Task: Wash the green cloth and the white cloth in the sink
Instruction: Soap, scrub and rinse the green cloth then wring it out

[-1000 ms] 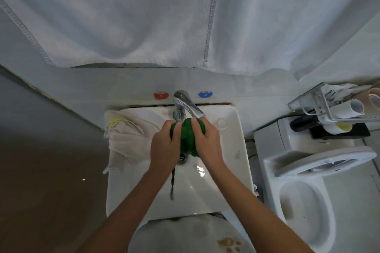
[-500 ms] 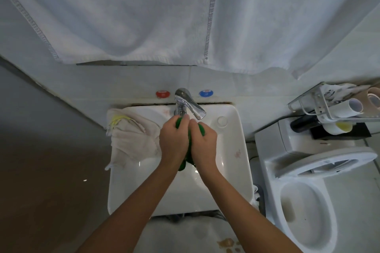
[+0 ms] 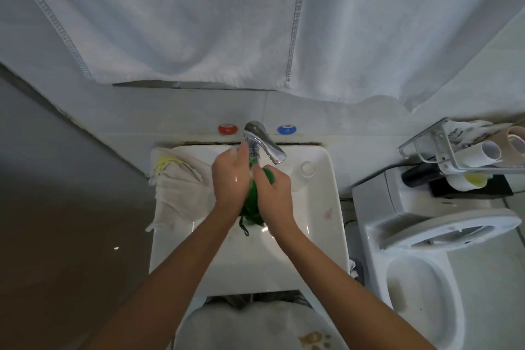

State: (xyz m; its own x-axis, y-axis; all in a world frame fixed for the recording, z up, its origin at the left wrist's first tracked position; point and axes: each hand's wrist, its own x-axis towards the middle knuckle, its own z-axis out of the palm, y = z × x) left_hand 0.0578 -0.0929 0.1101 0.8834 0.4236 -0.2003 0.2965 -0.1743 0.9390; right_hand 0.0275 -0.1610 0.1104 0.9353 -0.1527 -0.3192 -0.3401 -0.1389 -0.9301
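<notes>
One of two cloths is mid-wash: the left hand [image 3: 231,182] and right hand [image 3: 275,193] grip the bunched green cloth [image 3: 251,207] under the chrome tap [image 3: 262,140], while the untouched crumpled white cloth [image 3: 179,187] waits left of the tap.

Basin front: bare bowl of the sink [image 3: 284,264] lies open below both wrists.
Left rim: white cloth [image 3: 177,190] covers it.
Back: tap [image 3: 264,140] juts over the hands.
Right: toilet [image 3: 420,264] stands beside the sink.
</notes>
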